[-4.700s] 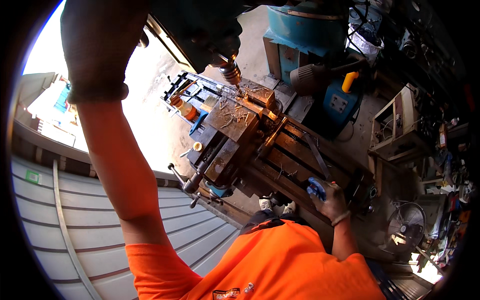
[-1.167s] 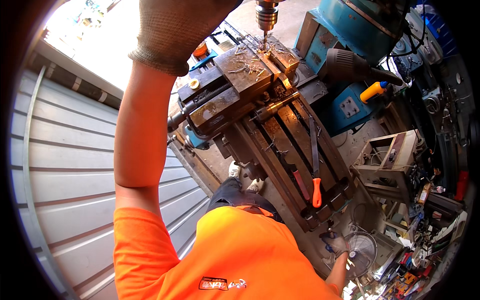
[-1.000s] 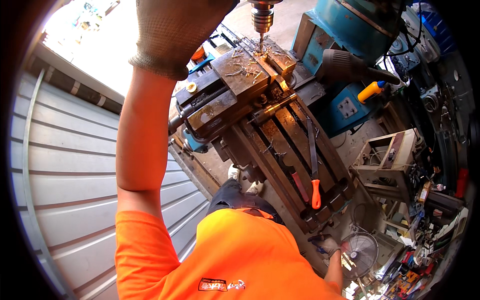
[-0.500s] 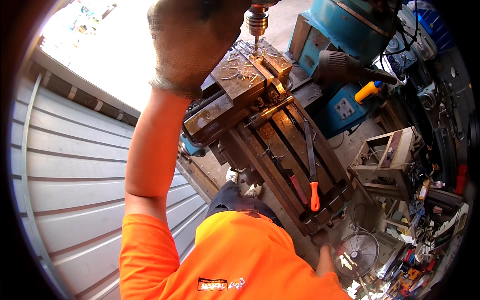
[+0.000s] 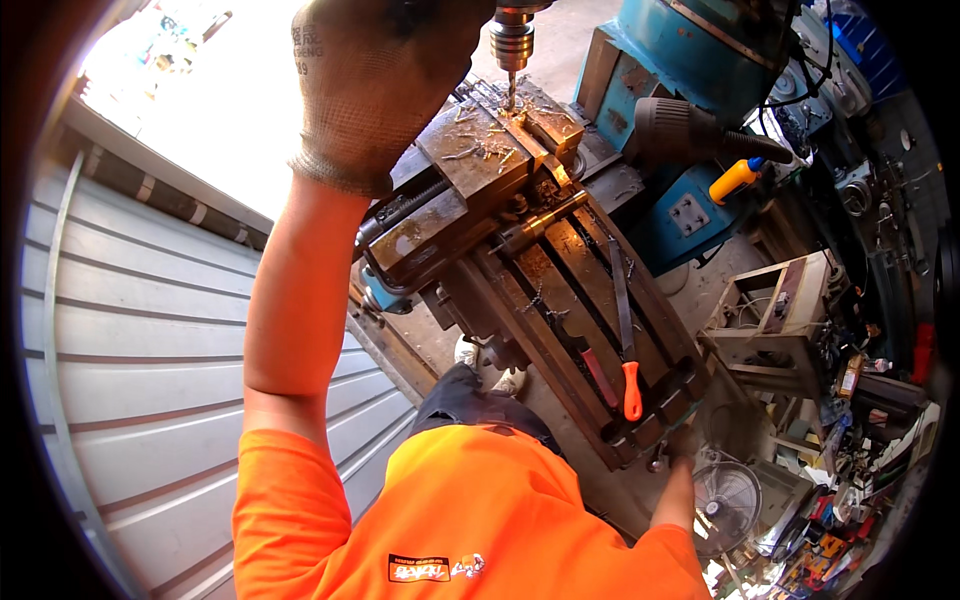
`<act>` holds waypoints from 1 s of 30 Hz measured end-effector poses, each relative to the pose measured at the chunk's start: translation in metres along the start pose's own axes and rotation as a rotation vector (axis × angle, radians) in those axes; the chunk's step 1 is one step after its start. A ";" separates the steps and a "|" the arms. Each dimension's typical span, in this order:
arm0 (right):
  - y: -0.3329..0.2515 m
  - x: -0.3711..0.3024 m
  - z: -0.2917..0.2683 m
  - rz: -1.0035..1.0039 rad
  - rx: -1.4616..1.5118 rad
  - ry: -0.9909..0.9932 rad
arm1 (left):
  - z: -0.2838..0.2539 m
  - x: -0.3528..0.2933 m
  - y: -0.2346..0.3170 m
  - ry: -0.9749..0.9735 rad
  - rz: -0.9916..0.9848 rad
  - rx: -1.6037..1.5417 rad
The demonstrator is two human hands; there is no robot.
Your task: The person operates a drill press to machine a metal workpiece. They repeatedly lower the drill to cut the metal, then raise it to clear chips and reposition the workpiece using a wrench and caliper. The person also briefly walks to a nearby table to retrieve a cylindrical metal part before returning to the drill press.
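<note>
My left hand [image 5: 385, 95], in a grey-brown knit glove, is raised at the upper left beside the drill chuck [image 5: 512, 40]; its fingers are dark and cut off by the top edge. Below the chuck, a drill bit [image 5: 512, 92] points down at the chip-strewn machine vise [image 5: 480, 150]. My right hand [image 5: 683, 445] is at the near right end of the slotted machine table [image 5: 590, 312], dark and smeared, so its grip is hidden. On that table lie a file with an orange handle [image 5: 631, 392] and a tool with a red handle [image 5: 598, 378].
The blue machine body [image 5: 690, 50] rises behind the vise, with a dark ribbed lamp-like head [image 5: 680, 130] in front. A yellow handle-shaped thing [image 5: 735, 182] sticks out nearby. To the right are a wooden stand [image 5: 765, 345], a round fan [image 5: 727, 500] and piled tools. Grey ribbed panelling [image 5: 150, 340] runs along the left.
My right hand has moved up and to the right around the end of the table. My left hand has shifted slightly left and down. The tools on the table look unmoved.
</note>
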State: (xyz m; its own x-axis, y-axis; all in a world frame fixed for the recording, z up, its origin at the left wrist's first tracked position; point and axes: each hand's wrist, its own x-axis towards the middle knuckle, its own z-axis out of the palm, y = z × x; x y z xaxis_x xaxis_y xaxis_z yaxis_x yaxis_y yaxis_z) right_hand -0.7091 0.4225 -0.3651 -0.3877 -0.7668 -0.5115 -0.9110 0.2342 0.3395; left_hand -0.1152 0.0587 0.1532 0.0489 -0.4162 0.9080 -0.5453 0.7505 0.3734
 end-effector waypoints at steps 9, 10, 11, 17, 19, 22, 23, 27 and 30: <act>0.027 -0.099 -0.087 0.079 0.141 0.300 | -0.002 0.006 0.020 -0.036 -0.215 0.143; 0.014 -0.113 -0.106 0.038 0.244 0.172 | -0.003 0.007 0.026 -0.050 -0.256 0.176; -0.001 -0.130 -0.133 0.013 0.343 0.039 | -0.004 0.007 0.027 -0.042 -0.236 0.188; -0.048 -0.161 -0.093 -0.200 0.801 -0.399 | 0.000 0.001 -0.008 0.060 0.029 -0.046; -0.069 -0.136 -0.062 -0.174 0.499 -0.537 | 0.002 0.002 -0.006 0.048 -0.027 -0.107; -0.075 -0.100 0.001 -0.270 0.405 -0.190 | 0.001 0.002 0.005 0.013 -0.098 -0.024; -0.073 -0.091 0.013 -0.226 0.356 -0.116 | -0.001 0.003 0.016 -0.005 -0.125 0.008; -0.042 -0.045 0.037 -0.064 0.174 0.072 | -0.002 0.004 0.001 -0.006 -0.111 -0.040; -0.011 -0.006 0.047 -0.076 0.063 0.125 | -0.007 0.010 0.021 -0.027 -0.201 0.050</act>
State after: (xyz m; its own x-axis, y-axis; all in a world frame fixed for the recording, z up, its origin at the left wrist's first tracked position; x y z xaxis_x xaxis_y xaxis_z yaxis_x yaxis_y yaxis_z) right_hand -0.7028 0.4527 -0.4029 -0.3004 -0.8514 -0.4299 -0.9455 0.2066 0.2515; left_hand -0.1202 0.0745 0.1713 0.1386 -0.5696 0.8101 -0.5675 0.6247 0.5364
